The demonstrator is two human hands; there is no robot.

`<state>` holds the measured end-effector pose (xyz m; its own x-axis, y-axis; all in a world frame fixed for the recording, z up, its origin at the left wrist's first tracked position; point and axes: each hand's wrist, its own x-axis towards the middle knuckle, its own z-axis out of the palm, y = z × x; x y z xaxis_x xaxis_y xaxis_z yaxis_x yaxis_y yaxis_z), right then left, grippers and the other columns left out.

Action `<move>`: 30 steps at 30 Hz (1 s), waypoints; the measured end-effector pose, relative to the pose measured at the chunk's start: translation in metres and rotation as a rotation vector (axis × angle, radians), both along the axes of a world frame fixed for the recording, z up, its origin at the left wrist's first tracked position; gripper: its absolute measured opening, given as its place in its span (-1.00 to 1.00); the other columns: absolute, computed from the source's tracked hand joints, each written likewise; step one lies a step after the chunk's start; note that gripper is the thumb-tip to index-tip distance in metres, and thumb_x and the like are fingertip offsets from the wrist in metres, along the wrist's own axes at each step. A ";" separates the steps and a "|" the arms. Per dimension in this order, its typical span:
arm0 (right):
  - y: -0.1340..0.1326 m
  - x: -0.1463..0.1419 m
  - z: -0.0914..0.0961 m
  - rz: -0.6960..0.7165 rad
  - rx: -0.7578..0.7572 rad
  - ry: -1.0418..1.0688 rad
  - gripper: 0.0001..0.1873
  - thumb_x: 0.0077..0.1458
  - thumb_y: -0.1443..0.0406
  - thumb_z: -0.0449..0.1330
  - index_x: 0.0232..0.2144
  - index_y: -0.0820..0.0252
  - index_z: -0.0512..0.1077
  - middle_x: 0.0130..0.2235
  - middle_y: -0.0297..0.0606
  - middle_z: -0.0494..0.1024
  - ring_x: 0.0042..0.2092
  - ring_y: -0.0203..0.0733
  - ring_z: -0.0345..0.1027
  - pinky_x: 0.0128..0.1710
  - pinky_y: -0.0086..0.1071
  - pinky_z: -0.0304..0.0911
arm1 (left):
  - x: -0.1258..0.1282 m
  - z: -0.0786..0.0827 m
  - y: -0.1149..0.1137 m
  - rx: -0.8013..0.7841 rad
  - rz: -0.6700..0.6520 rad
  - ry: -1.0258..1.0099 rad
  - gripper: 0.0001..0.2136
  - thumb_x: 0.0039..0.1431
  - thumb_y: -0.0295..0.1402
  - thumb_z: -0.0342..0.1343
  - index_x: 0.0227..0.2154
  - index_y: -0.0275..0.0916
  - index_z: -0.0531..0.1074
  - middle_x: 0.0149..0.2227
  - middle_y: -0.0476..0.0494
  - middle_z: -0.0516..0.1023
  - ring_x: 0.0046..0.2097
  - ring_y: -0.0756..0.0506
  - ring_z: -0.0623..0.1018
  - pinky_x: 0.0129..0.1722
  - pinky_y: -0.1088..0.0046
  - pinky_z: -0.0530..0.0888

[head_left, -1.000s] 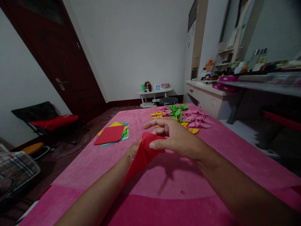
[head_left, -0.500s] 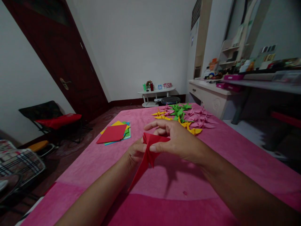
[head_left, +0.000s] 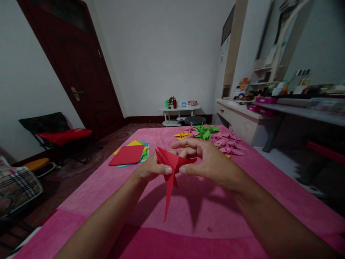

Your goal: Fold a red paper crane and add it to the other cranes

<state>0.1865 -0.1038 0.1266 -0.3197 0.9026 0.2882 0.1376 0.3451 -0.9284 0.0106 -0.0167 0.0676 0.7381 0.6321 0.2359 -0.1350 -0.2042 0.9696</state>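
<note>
A red origami crane (head_left: pixel 172 163) is held up between both hands above the pink cloth. My left hand (head_left: pixel 151 168) is closed on its left side, thumb across the lower folds; its other fingers are hidden behind the paper. With thumb and fingers, my right hand (head_left: pixel 207 162) pinches the right-hand flap near the crane's middle. A long thin point of the paper hangs downward, and other points stick up at the left and out to the right.
A stack of coloured paper squares (head_left: pixel 128 155), red on top, lies at left on the pink-covered table (head_left: pixel 107 194). Several finished paper cranes (head_left: pixel 228 140) in pink, green and yellow sit at the far right. Beyond stand a small white table (head_left: pixel 180 109), a dresser (head_left: pixel 239 115) and a chair (head_left: pixel 61 133).
The crane has turned so its long point hangs nearly straight down instead of slanting left. My thumbs have moved onto its middle, and the left hand has shifted slightly left.
</note>
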 end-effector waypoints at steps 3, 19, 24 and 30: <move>0.001 0.000 0.000 -0.045 0.043 0.034 -0.54 -0.24 0.44 0.27 -0.17 0.23 0.39 -0.35 -0.29 0.51 -0.29 -0.24 0.40 -0.27 -0.35 0.31 | 0.000 0.008 -0.002 0.078 -0.051 -0.051 -0.68 -0.26 -0.18 0.29 -0.60 -0.29 0.31 -0.60 0.01 0.26 -0.52 0.06 0.23 -0.51 0.50 0.22; 0.011 -0.016 -0.022 -0.389 0.256 -0.048 -0.95 -0.10 0.34 0.23 -0.49 0.22 0.43 -0.44 -0.29 0.50 -0.38 -0.24 0.35 -0.33 -0.38 0.27 | -0.001 0.025 -0.006 0.206 0.258 -0.126 -0.77 -0.15 -0.31 0.28 -0.54 -0.34 0.36 -0.56 0.03 0.31 -0.50 0.07 0.28 -0.53 0.59 0.19; 0.010 -0.013 -0.021 -0.392 0.226 -0.039 -0.93 -0.11 0.32 0.26 -0.47 0.22 0.48 -0.42 -0.27 0.54 -0.36 -0.22 0.39 -0.30 -0.35 0.29 | 0.000 0.021 -0.004 0.190 0.251 -0.153 -0.81 -0.13 -0.33 0.26 -0.55 -0.35 0.40 -0.55 0.00 0.34 -0.49 0.06 0.31 -0.51 0.58 0.25; 0.012 -0.010 -0.021 -0.412 0.198 -0.029 -0.95 -0.11 0.34 0.25 -0.50 0.22 0.51 -0.45 -0.27 0.55 -0.39 -0.22 0.39 -0.33 -0.37 0.28 | 0.002 0.020 -0.003 0.145 0.259 -0.112 -0.79 -0.14 -0.29 0.27 -0.53 -0.35 0.45 -0.53 -0.02 0.44 -0.49 0.03 0.37 -0.49 0.56 0.30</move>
